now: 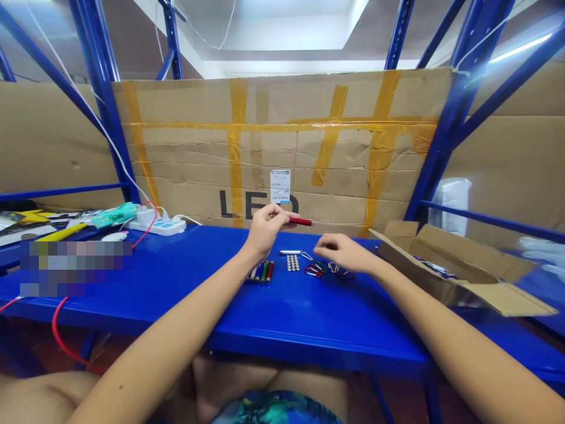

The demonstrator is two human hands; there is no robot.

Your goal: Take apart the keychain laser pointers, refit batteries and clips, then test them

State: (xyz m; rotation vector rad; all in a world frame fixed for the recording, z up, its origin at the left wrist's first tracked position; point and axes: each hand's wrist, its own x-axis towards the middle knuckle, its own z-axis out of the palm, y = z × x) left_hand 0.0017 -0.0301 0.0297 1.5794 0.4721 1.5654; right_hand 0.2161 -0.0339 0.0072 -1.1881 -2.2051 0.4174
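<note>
blue table (185, 282) bears coloured tubes (264, 272), silver discs (293, 261), carabiners (314, 270), power strip (165, 226), open carton (410, 274)

Large black capital letters (248, 204) spelling "LED" stood low on the brown cardboard (194, 159) behind the counter (309, 318); the left hand (268, 226) partly covered the "D". Above the letters, a white paper label (280, 184) on the same cardboard carried small print, too tiny to read.

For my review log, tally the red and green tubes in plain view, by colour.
Red: 2, the held tube in the left hand and the end tube of the row
Green: 1, the green tube beside it
Total: 3
</note>
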